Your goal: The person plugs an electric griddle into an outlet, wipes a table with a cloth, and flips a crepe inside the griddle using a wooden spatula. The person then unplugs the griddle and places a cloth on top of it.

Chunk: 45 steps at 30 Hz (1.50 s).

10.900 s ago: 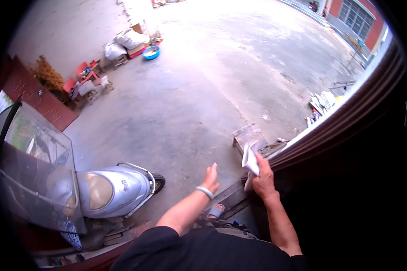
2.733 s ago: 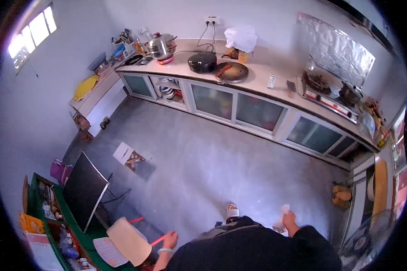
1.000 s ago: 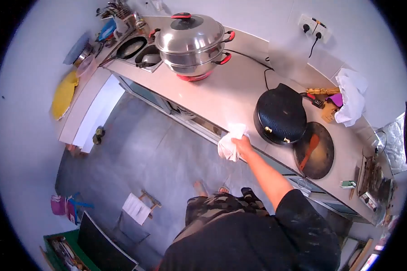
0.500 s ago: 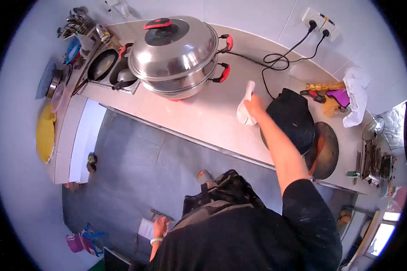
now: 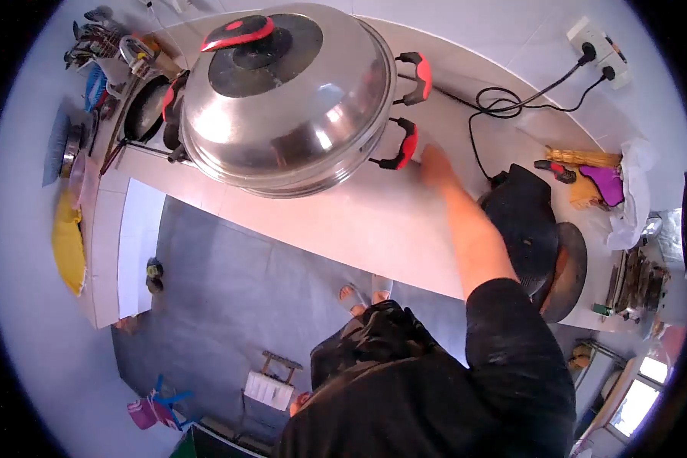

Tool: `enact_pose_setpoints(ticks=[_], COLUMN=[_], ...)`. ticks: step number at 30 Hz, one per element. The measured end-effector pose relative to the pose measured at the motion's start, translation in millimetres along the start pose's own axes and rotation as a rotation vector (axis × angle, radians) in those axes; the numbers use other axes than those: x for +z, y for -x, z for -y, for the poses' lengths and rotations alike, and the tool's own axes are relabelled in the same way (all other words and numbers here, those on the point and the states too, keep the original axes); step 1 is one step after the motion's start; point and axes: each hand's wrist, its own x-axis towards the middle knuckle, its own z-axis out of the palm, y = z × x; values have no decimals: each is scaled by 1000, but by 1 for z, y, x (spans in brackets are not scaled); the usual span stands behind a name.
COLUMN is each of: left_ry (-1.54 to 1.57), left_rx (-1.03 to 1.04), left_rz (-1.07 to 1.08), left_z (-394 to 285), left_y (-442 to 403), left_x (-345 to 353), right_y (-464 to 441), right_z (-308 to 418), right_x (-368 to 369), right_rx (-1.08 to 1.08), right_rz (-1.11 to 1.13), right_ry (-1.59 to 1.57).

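Note:
My right hand (image 5: 437, 169) reaches over the counter, just right of the lower red-and-black side handle (image 5: 406, 145) of a large steel steamer pot (image 5: 298, 114). Motion smears its fingers, so I cannot make out their shape or anything in them. The domed lid has a dark glass centre and a red-and-black knob (image 5: 240, 34). My right forearm passes close to a black pan-like object (image 5: 519, 221). Only a sliver of my left hand (image 5: 301, 401) shows beside my dark clothing, low in view; its fingers are hidden.
A dark cord (image 5: 504, 111) runs along the counter to a wall socket (image 5: 599, 49). A round brown-edged board or lid (image 5: 569, 275) leans at the right. Behind it lie a purple cloth (image 5: 604, 183) and a white bag (image 5: 632, 206). A dark frying pan (image 5: 146, 111) stands at left.
My right hand has moved toward the pot's side handles, and the white cloth it gripped no longer shows clearly. My view has shifted closer to the pot. My left hand has drawn in beside my body.

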Motion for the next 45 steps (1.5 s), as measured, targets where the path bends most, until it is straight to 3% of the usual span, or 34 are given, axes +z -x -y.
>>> enact_pose_setpoints(ticks=[2,5,8,9,11,12,14,15,17,18,20,21,23,26,27,28,29,32,33,36,37,38,39,40,41,42,43,44,45], left_ry=[-49,-78,-58,4,351,553,486,220,261,191,46,162,38,-154,-223,-290,-77,-514,-266,-54,-30,-13,6,9,128,132,138,147,239], left_rx=[0,33,111,127,18,-74,-67,39,76,84,90,-33,54,145,166,183,144,109,119,97,81,55,40,18,98,123,145,167,212], left_rz=[8,31,51,54,157,254,263,164,104,132,189,142,148,117,101,86,82,35,39,48,56,64,72,68,138,151,159,165,139], left_z=[23,41,46,44,18,-32,-120,-158,-154,-157,-163,-103,-14,14,13,14,-7,-37,-33,-29,-25,-21,-17,-18,-30,-36,-27,-13,-4], left_y=[-3,-14,-38,-49,-66,-56,-29,-10,-12,-12,-8,-42,-83,-77,-72,-65,-44,-43,-41,-52,-58,-66,-73,-77,-67,-72,-83,-94,-102], left_x=[6,9,8,7,1,-11,-14,-6,-4,-8,-18,-13,-16,-18,-17,-14,-10,-11,-14,-16,-15,-14,-14,-12,-20,-20,-23,-25,-23], right_y=[5,-20,-19,-9,24,50,142,189,259,272,286,290,285,247,228,206,189,129,109,80,76,92,100,130,164,201,224,249,265], right_z=[11,-14,-10,-12,12,30,85,114,164,183,201,204,199,159,132,107,80,33,23,20,27,49,80,102,121,148,158,161,165], right_x=[9,27,46,59,55,58,69,72,76,69,92,87,78,43,50,55,49,7,2,34,54,59,71,107,122,74,108,111,115], right_rx=[114,-56,-34,-214,-269,-297,-398,-453,-592,-721,-733,-720,-750,-382,-482,-377,-208,-106,-107,-69,-201,-222,-125,-220,-459,-457,-402,-741,-826], right_rz=[38,149,208,104,286,358,571,707,894,847,846,826,737,800,588,545,437,56,-2,48,180,235,532,298,340,695,879,844,814], right_ry=[-122,-61,-116,-163,-155,-220,-513,-639,-793,-840,-775,-733,-700,-655,-659,-618,-784,-399,-327,-248,-96,-233,-61,-353,-515,-497,-606,-570,-515])
